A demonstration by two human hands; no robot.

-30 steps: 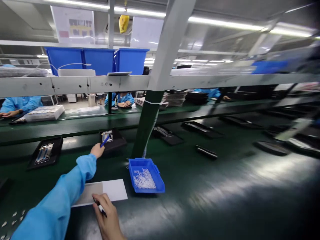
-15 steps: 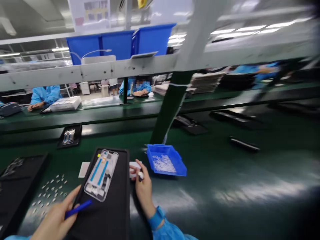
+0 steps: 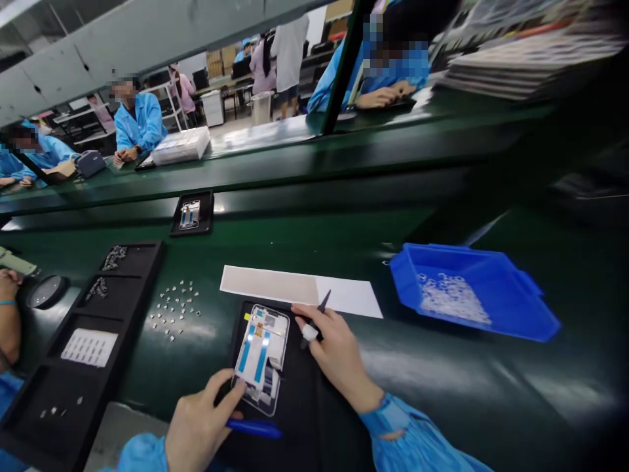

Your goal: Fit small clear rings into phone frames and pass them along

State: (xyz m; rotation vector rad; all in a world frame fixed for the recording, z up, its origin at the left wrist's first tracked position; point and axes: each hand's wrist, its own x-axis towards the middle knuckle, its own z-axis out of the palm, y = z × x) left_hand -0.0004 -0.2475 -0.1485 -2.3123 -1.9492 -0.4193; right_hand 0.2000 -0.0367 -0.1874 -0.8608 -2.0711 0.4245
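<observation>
An opened phone housing point(image 3: 261, 360) with two blue strips and a yellow tab lies on a black tray point(image 3: 307, 429) in front of me. My left hand point(image 3: 204, 416) is closed at the housing's lower left edge, thumb and forefinger on it. A blue pen-like tool point(image 3: 255, 428) sticks out from under its fingers. My right hand point(image 3: 339, 354) grips dark tweezers point(image 3: 323, 301) with a white wrap round the middle. Its fingertips are by the tray's top edge, to the right of the housing. Behind the tray lies a white and beige paper strip point(image 3: 295, 288).
Small metal pieces point(image 3: 177, 305) are scattered left of the tray. Further left stands a black compartment tray point(image 3: 132, 314). A blue bin point(image 3: 515, 311) of clear small parts is at right. Another housing tray point(image 3: 192, 213) lies behind. A co-worker's arm point(image 3: 8, 321) shows at far left.
My view has turned left and down. My left hand has gone from the tray's left edge to the phone housing. My right hand has come from beside the tray to its top edge.
</observation>
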